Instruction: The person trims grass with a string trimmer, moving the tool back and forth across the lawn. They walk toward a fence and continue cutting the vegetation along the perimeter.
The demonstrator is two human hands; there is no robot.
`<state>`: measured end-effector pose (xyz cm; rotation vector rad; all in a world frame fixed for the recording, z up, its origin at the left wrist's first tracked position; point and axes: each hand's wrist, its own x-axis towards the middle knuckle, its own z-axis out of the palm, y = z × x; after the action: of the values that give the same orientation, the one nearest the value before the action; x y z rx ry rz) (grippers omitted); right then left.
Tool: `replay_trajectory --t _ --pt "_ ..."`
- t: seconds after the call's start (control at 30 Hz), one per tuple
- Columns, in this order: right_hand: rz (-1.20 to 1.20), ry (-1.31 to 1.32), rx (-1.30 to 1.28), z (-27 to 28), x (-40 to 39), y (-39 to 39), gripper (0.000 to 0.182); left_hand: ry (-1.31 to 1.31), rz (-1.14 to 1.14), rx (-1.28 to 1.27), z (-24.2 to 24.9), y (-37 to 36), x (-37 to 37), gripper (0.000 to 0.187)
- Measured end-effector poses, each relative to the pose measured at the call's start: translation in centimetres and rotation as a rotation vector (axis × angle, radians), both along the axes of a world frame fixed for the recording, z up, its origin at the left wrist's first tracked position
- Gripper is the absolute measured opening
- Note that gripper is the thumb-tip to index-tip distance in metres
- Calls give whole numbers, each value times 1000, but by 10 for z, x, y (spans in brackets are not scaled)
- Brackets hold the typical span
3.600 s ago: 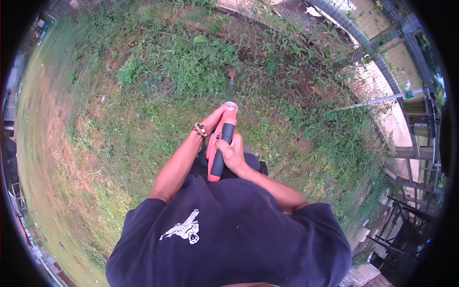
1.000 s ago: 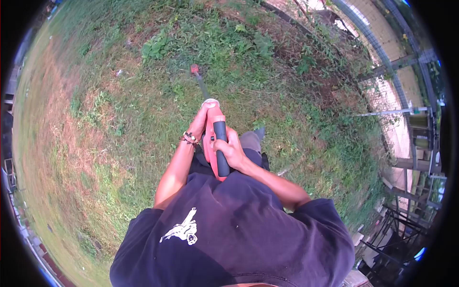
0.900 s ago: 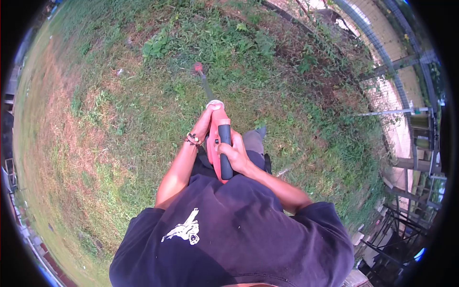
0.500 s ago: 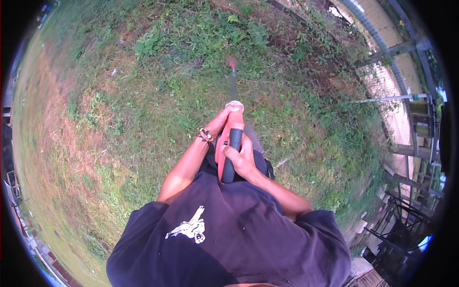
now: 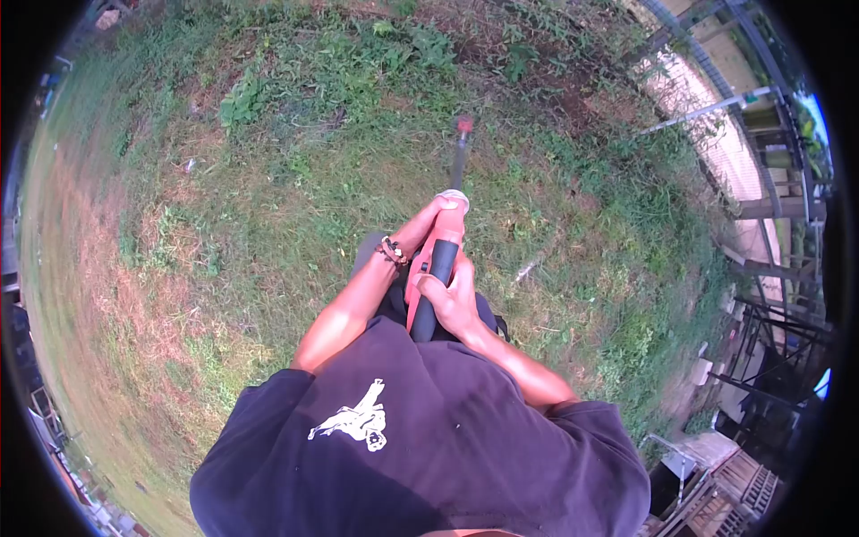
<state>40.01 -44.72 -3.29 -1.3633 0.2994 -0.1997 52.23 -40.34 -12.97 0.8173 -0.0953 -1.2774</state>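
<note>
A grass trimmer with an orange-red body (image 5: 454,224) and a black rear handle (image 5: 438,262) extends forward from my waist. My left hand (image 5: 433,215), with a beaded bracelet at its wrist, is closed round the front of the body, near a pale ring. Behind it, my right hand (image 5: 457,302) is wrapped round the black handle, thumb on top and most fingers hidden. The thin grey shaft (image 5: 459,167) reaches out over the grass to a red head (image 5: 463,123). Any cutting line is too blurred to make out.
Short grass with dry patches (image 5: 170,313) spreads to the left. Taller leafy weeds (image 5: 358,76) grow ahead. Along the right runs a mesh fence (image 5: 698,54) with posts, and a pale stick (image 5: 526,270) lies in the grass. Wooden crates (image 5: 734,483) stand at the lower right.
The trimmer's head has swung to the right in view, and the shaft now slants right. The surroundings have shifted as my view turned. Both hands keep their hold.
</note>
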Motion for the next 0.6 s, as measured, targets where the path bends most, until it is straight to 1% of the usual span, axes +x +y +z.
replay_trajectory --t 0.03,0.07,0.17,0.2,0.27,0.33,0.43,0.47,0.57,0.6 --pt "-13 -13 -2 0 -1 -1 24 -9 -6 2 5 -2 4 37" --pt "-26 -26 -2 -2 -1 -2 25 -78 -6 31 9 -5 7 36" --pt "-38 -33 -20 6 7 -6 28 -208 -11 18 4 -13 22 42" --pt "-37 -25 -25 7 11 -6 29 -203 0 8 5 -12 27 44" --pt "23 -15 -87 -14 29 -6 31 -139 36 -24 4 -5 42 45" --pt "71 -2 -124 -21 51 -7 33 -94 68 -17 5 2 62 48" --pt "137 -9 -168 -18 102 -11 34 -110 159 -18 3 6 106 50" --pt "154 -32 -156 -18 121 -12 38 -96 167 -3 -1 8 124 50" --pt "198 30 -30 -8 173 -13 41 -126 235 55 2 17 173 48" --pt "244 67 8 -7 190 -15 41 -170 281 37 5 20 188 44"
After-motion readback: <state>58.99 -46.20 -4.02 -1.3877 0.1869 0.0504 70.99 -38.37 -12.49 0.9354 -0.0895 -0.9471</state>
